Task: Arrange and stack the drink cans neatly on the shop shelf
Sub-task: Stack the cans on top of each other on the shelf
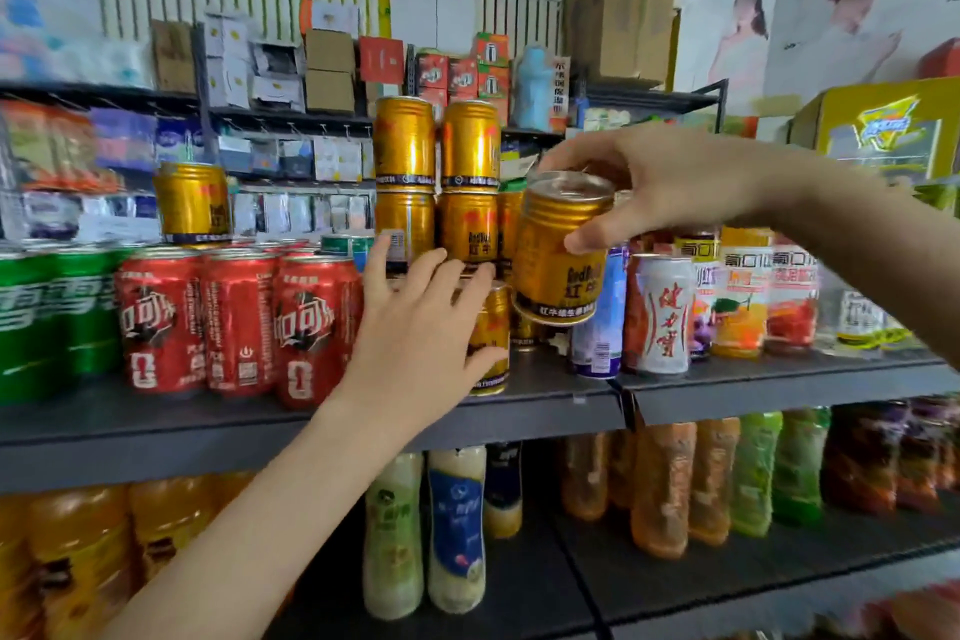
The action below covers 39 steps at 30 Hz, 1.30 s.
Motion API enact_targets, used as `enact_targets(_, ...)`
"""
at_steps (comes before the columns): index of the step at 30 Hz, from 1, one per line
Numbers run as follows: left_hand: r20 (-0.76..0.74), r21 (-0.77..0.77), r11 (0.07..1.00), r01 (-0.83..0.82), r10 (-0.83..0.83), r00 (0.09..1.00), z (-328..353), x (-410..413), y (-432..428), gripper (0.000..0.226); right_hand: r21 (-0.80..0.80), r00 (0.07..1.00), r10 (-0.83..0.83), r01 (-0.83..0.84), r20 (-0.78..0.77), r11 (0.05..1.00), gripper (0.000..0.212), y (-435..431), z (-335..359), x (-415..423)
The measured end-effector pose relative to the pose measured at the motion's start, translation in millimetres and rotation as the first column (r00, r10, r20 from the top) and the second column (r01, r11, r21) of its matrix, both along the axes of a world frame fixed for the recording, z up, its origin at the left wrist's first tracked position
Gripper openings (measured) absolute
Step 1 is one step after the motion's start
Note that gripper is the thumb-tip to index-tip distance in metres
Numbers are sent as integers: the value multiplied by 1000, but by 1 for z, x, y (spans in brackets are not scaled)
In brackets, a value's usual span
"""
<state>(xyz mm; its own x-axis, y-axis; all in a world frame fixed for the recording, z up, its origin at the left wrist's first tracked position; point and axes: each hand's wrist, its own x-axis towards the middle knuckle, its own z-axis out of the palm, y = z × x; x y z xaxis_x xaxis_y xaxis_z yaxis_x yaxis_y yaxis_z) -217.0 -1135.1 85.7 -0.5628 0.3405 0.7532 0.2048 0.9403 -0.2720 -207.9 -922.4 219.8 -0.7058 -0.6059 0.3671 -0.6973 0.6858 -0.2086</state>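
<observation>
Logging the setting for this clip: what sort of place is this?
Most likely a small shop. Grey shelves carry rows of red cans and stacked gold cans, bottled drinks stand underneath, and boxed goods are piled behind.

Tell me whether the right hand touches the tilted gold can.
Touching. The head view shows the right hand gripping the tilted gold can near its top.
</observation>
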Motion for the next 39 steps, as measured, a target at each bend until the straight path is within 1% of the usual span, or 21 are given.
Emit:
enact_targets(2,26,-20,999,-51,51,998,1,-6,2,65,38,1000,11,-12,20,999,54,0,1,-14)
enact_targets(4,27,-37,995,-91,92,995,6,-7,2,62,64,998,23,-27,51,998,56,-1,-1,-26)
enact_targets(6,65,-61,989,-137,141,988,13,-2,5,62,81,995,33,-40,91,996,58,-3,-3,-38)
enact_targets(8,64,-102,982,-156,163,985,16,-5,7,64,116,992,46,-60,119,991,54,-3,-5,-50)
enact_targets(10,57,-106,983,-147,154,986,17,-10,7,64,167,990,39,-62,136,984,49,-5,-7,-62)
enact_targets(12,93,-122,979,-161,172,981,19,-14,8,64,236,992,21,-49,122,970,46,-7,-7,-69)
enact_targets(14,130,-128,977,-169,185,974,21,-18,8,64,307,995,20,-50,98,950,35,-10,-6,-75)
enact_targets(16,125,-125,977,-172,188,974,21,-22,8,63,370,996,14,-47,93,928,32,-14,-6,-80)
enact_targets(21,79,-93,982,-164,172,982,17,-25,8,59,471,996,-78,53,33,881,60,-21,-9,-87)
enact_targets(23,53,-78,985,-155,160,986,16,-26,9,58,492,993,-114,82,35,866,68,-23,-14,-91)
enact_targets(28,27,-26,988,-154,155,988,14,-28,15,66,551,988,-153,126,2,825,72,-25,-21,-96)
enact_targets(30,10,-19,993,-115,115,993,12,-32,21,63,580,986,-161,152,-37,801,71,-24,-22,-95)
enact_targets(32,-28,-16,996,-91,91,996,9,-36,27,58,565,984,-156,179,-89,805,74,-20,-20,-90)
enact_targets(33,-37,-10,997,-83,83,996,7,-37,29,57,530,981,-152,192,-119,826,74,-16,-20,-86)
enact_targets(36,-46,22,999,-45,46,998,3,-38,39,55,335,969,-178,227,-171,914,66,0,-21,-76)
enact_targets(37,-46,32,999,-35,37,998,1,-39,41,55,286,961,-202,250,-189,925,63,7,-24,-75)
enact_targets(39,-47,54,998,-26,28,999,-1,-41,47,53,248,937,-259,315,-233,916,61,16,-33,-74)
